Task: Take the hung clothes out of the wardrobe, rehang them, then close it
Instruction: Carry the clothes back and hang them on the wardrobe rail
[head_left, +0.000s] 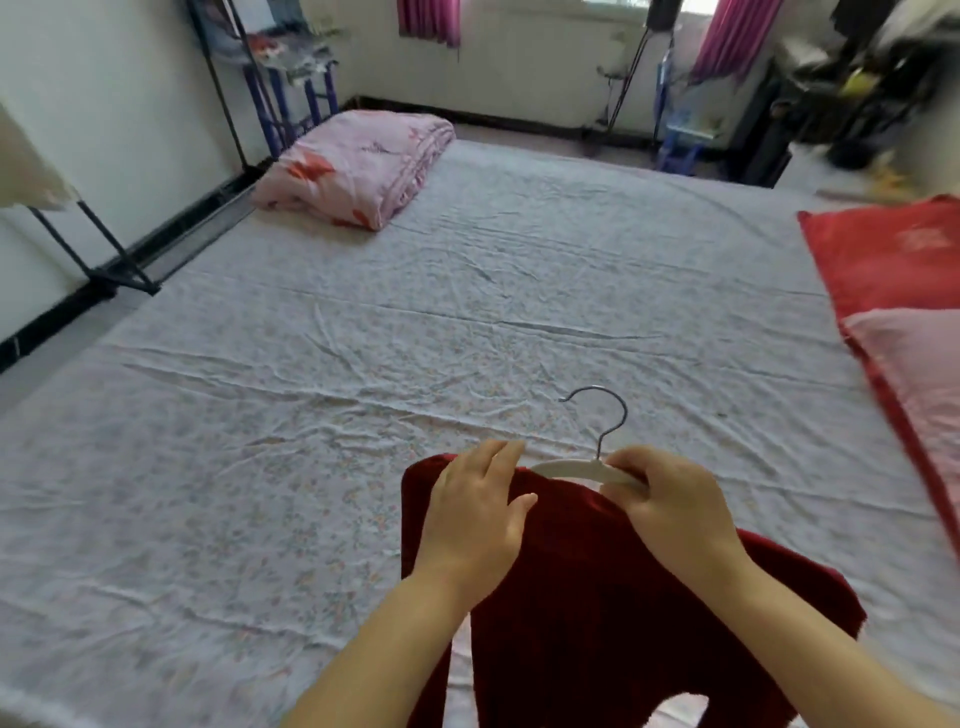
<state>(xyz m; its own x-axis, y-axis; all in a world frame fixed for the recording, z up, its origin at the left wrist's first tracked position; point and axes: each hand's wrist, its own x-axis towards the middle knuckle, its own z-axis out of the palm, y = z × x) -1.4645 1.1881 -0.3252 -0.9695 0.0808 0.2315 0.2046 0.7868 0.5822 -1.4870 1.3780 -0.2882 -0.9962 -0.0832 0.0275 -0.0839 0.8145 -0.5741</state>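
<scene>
Left hand (475, 514): palm down, fingers nearly straight, resting on red garment (597, 597). Right hand (670, 499): fingers curled, pinching hanger (567, 467). Forearms: bare, both extended forward, near each other.

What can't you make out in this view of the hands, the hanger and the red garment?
Head view:
- hanger: one arm is hidden inside the red garment, under the left hand.
- right hand: fingertips curl out of sight round the hanger.
- red garment: hem cut off by the bottom edge.
- clutter far right: too blurred to name.
- wardrobe: not in the picture.
</scene>
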